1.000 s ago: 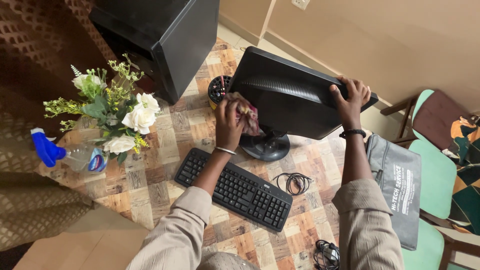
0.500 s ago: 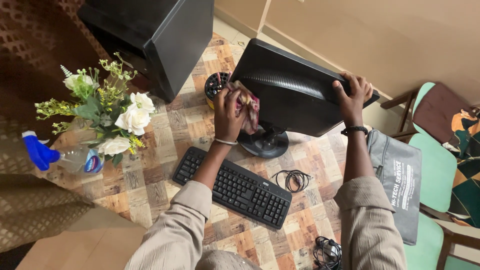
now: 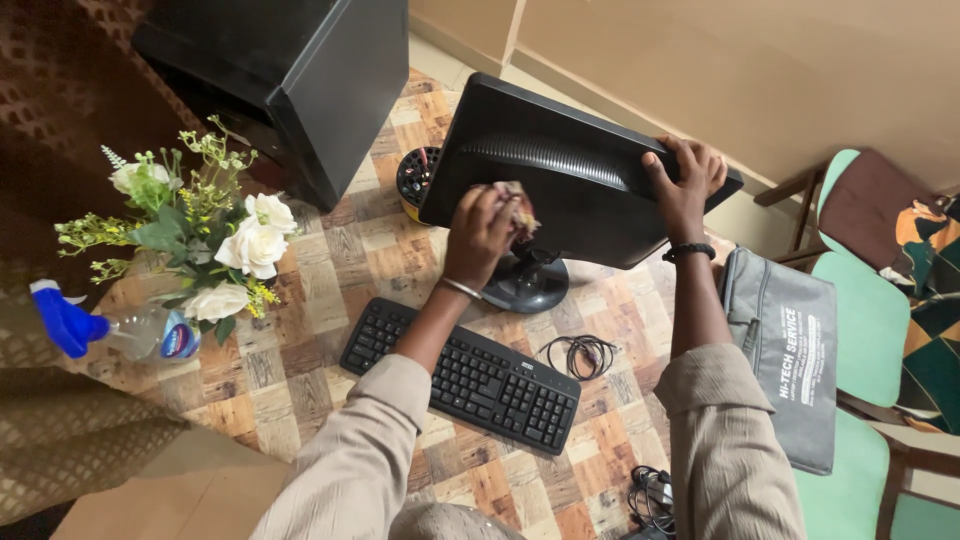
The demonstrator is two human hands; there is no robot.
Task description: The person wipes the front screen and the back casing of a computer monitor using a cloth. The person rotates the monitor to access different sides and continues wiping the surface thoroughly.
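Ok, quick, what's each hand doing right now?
Left hand: closed on a cloth, pressed to the monitor.
Right hand: gripping the monitor's top edge.

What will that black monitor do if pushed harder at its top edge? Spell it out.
The monitor probably tips rather than slides: it leans on one narrow neck over a small round base. It looks rigid, so the push passes straight through. The right hand gripping its upper edge likely steadies it while the left hand presses the cloth.
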